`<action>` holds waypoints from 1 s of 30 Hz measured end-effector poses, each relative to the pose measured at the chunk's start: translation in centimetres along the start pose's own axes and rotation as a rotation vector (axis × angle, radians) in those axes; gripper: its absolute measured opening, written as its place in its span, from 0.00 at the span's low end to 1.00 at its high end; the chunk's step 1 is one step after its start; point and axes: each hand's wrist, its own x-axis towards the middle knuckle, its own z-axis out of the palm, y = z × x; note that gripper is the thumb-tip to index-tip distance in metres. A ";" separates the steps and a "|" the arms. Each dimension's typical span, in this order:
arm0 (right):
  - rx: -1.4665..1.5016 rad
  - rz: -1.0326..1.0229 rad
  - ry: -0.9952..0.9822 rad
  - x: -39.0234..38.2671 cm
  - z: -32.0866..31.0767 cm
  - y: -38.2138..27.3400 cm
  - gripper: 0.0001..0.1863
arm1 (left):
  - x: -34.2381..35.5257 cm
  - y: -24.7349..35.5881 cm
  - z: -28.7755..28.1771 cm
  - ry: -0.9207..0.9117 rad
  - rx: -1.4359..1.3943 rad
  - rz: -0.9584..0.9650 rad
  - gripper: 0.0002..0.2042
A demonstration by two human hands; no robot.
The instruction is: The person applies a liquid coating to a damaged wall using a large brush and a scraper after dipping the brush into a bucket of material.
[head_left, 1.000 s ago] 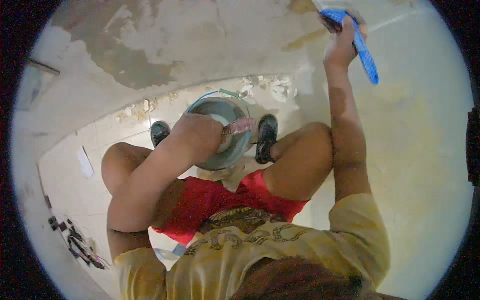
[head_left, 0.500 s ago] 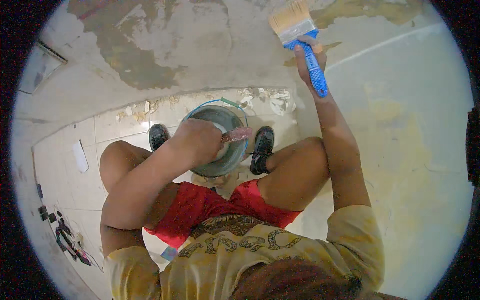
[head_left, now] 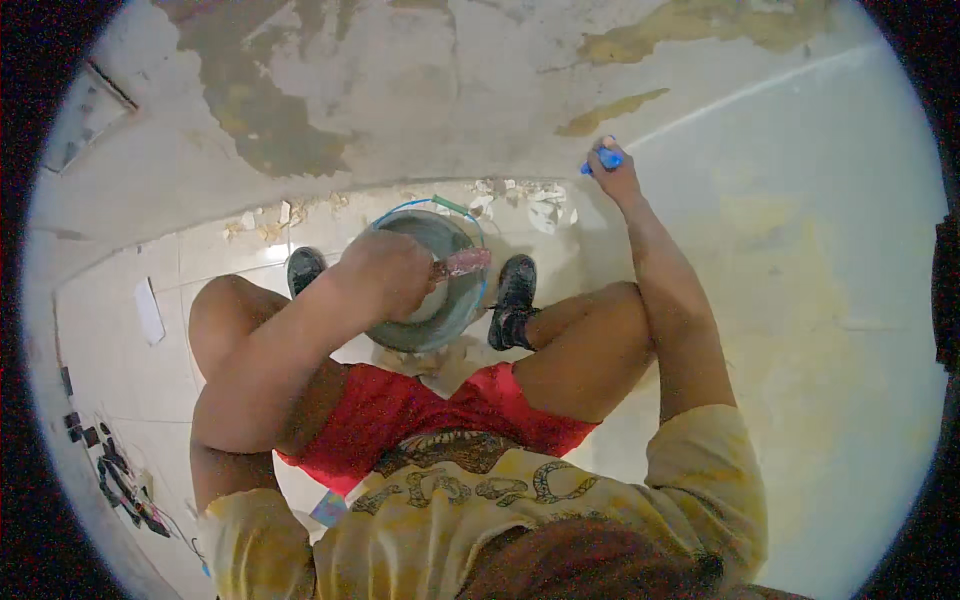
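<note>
We see a person squatting on a tiled floor [head_left: 120, 360] facing a patchy, peeling wall [head_left: 420, 90]. Right hand [head_left: 612, 170] is wrapped tight around the blue handle of a paintbrush [head_left: 604, 158], pressed low against the wall, right of the bucket and just above the floor line; bristles are hidden behind the hand now. Half a second ago the brush was raised high with its pale bristles plainly showing, and a second ago it was up near the top edge too, so the arm has swung down and in toward the wall base. We judge this as a downward stroke landing near the bottom of the wall, brush on or very close to the surface. Left hand [head_left: 385, 275] stays closed over a pinkish handle [head_left: 462, 264] at the rim of the grey bucket [head_left: 440, 300], which sits between the two black shoes [head_left: 515, 300], near the wall foot; bucket has barely shifted across the pictures. Flakes of debris [head_left: 530, 205] lie along the wall base, far side of the bucket. Dark scattered bits [head_left: 120, 480] sit on the tiles at near left.
</note>
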 end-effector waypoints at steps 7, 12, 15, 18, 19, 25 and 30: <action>0.311 0.079 0.045 4.6 6.3 -8.3 0.06 | 0.5 0.2 0.4 -0.024 0.001 0.037 0.11; 0.213 0.023 -0.017 5.3 7.3 -14.7 0.11 | 0.8 1.1 0.5 -0.020 -0.017 0.032 0.10; 0.023 -0.264 -0.132 4.5 8.0 -17.8 0.11 | 0.7 1.2 0.4 -0.024 -0.008 0.051 0.10; -0.108 -0.502 -0.357 4.0 9.5 -21.0 0.15 | 0.9 1.4 0.5 -0.016 0.009 0.079 0.10; -0.100 -0.497 -0.360 3.8 10.0 -22.5 0.15 | 1.0 1.3 0.8 -0.003 0.027 0.093 0.10; -0.195 -0.609 -0.380 5.1 10.4 -23.3 0.15 | 1.0 2.3 0.5 -0.079 0.064 0.057 0.09; -0.279 -0.444 -0.302 4.8 6.7 -18.5 0.13 | 0.7 2.4 0.1 -0.095 0.026 0.054 0.09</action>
